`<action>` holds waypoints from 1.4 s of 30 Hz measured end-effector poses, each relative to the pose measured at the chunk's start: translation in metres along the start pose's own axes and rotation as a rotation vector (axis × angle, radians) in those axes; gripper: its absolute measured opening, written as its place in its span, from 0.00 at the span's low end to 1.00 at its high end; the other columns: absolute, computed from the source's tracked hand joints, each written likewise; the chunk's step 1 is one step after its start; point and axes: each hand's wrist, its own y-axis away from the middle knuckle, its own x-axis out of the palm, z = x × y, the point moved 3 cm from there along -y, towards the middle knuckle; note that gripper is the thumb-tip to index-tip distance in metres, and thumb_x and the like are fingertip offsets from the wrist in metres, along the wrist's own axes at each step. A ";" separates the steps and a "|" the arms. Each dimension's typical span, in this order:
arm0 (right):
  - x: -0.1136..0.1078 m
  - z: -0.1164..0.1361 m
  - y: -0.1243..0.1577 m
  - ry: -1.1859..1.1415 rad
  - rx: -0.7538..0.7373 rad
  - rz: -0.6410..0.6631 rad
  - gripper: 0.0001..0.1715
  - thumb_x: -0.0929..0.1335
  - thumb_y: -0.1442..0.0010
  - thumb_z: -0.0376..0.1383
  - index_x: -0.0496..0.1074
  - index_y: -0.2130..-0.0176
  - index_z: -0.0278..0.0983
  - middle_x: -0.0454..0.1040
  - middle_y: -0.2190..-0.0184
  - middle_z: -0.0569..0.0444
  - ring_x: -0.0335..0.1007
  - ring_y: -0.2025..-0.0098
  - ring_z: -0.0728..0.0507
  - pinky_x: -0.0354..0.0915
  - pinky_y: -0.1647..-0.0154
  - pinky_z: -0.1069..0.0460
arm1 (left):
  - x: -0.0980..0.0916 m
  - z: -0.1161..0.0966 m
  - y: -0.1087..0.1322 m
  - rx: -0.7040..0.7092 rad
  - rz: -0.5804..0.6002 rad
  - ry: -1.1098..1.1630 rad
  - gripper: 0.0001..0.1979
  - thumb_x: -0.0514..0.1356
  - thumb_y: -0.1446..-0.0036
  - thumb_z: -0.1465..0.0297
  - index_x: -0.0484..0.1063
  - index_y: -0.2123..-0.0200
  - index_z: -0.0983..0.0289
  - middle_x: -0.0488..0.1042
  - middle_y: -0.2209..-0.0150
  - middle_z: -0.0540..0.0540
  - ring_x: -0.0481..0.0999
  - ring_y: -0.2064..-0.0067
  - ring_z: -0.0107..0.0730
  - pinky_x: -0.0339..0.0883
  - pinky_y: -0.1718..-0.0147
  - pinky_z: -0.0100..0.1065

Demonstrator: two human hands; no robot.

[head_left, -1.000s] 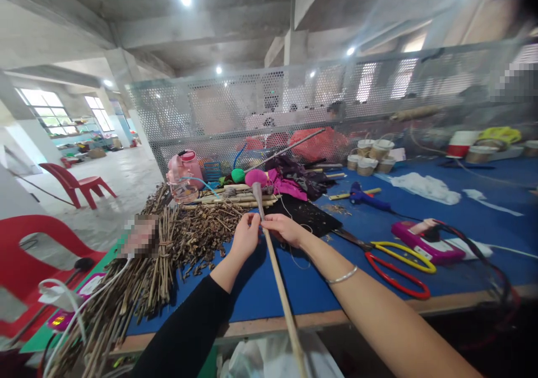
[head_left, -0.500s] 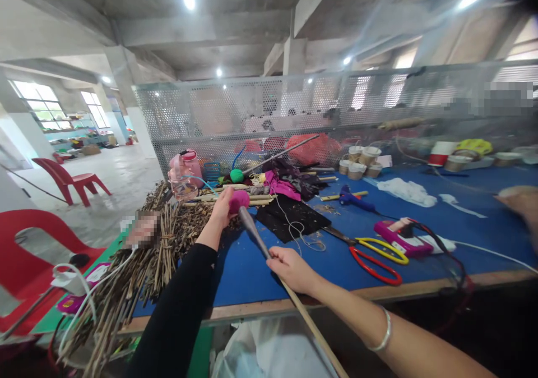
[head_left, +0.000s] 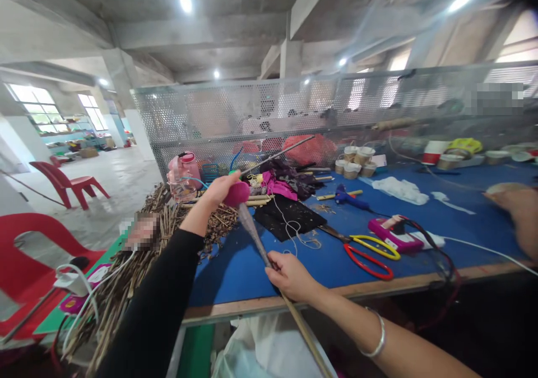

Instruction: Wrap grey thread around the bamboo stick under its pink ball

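A long wooden stick slants from the lower edge of the view up across the table, its upper part wrapped in a grey covering. At its top end is a rounded magenta piece. My left hand is closed around the far side of that magenta piece, with some fingers hidden behind it. Lower down, my right hand wraps round the stick where the grey covering narrows. A black cloth lies beyond the stick, with a loose pale string over it.
Large scissors with red and yellow handles lie at right, near a blue glue gun and a magenta power strip. Dry twigs are heaped at left. Paper cups stand at the back. Another person's arm enters at right.
My left hand has shifted slightly up and left, its back now more in view, and the magenta piece has turned with it. The green ball behind is now mostly covered. My right hand keeps its grip.
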 end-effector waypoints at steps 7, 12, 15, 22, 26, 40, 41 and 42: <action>0.001 0.006 0.009 0.175 -0.101 0.063 0.11 0.60 0.45 0.39 0.57 0.76 0.37 0.62 0.81 0.57 0.54 0.78 0.50 0.44 0.76 0.54 | 0.003 -0.018 0.002 -0.269 0.231 -0.222 0.25 0.64 0.65 0.49 0.75 0.73 0.67 0.74 0.78 0.58 0.73 0.76 0.38 0.63 0.76 0.35; 0.000 0.003 0.010 0.080 -0.086 -0.008 0.11 0.59 0.43 0.38 0.55 0.75 0.38 0.59 0.81 0.58 0.54 0.78 0.50 0.45 0.76 0.54 | 0.002 -0.016 0.005 -0.269 0.119 0.127 0.19 0.59 0.53 0.55 0.73 0.71 0.67 0.73 0.77 0.59 0.74 0.73 0.42 0.66 0.71 0.41; 0.000 0.000 0.008 -0.005 -0.069 -0.036 0.12 0.58 0.43 0.39 0.53 0.76 0.38 0.56 0.81 0.60 0.51 0.78 0.50 0.46 0.75 0.55 | 0.004 -0.011 0.011 -0.292 0.288 0.482 0.16 0.55 0.50 0.60 0.71 0.65 0.68 0.74 0.70 0.62 0.75 0.67 0.43 0.68 0.65 0.45; -0.001 -0.004 0.006 -0.144 -0.062 -0.050 0.13 0.58 0.43 0.38 0.52 0.77 0.38 0.52 0.82 0.62 0.48 0.78 0.51 0.47 0.75 0.55 | 0.019 -0.013 0.014 -0.150 0.303 0.876 0.18 0.54 0.54 0.69 0.67 0.57 0.65 0.73 0.67 0.57 0.75 0.68 0.39 0.70 0.65 0.47; -0.002 -0.003 0.004 -0.197 -0.047 -0.052 0.12 0.58 0.43 0.37 0.53 0.77 0.37 0.52 0.81 0.61 0.48 0.77 0.51 0.48 0.75 0.55 | 0.024 -0.013 0.004 -0.196 0.177 0.795 0.14 0.56 0.54 0.69 0.69 0.62 0.66 0.73 0.69 0.56 0.74 0.71 0.36 0.70 0.69 0.42; -0.009 0.003 0.003 -0.325 0.013 -0.046 0.13 0.58 0.45 0.40 0.54 0.77 0.37 0.52 0.81 0.60 0.48 0.77 0.51 0.50 0.75 0.55 | 0.026 -0.009 0.017 0.387 -0.250 0.043 0.23 0.67 0.64 0.61 0.72 0.63 0.65 0.73 0.64 0.56 0.70 0.61 0.38 0.62 0.57 0.35; -0.010 0.003 0.003 -0.329 0.017 -0.048 0.13 0.58 0.45 0.40 0.54 0.77 0.37 0.52 0.81 0.60 0.48 0.77 0.51 0.49 0.75 0.55 | 0.025 -0.009 0.016 0.390 -0.266 0.032 0.23 0.67 0.64 0.61 0.72 0.63 0.65 0.73 0.64 0.57 0.70 0.61 0.38 0.61 0.56 0.35; -0.010 0.003 0.003 -0.337 0.021 -0.047 0.13 0.58 0.45 0.40 0.54 0.77 0.37 0.52 0.81 0.60 0.48 0.76 0.51 0.49 0.75 0.55 | 0.024 -0.008 0.015 0.390 -0.277 0.021 0.23 0.67 0.64 0.60 0.72 0.63 0.65 0.73 0.64 0.56 0.70 0.61 0.38 0.61 0.56 0.36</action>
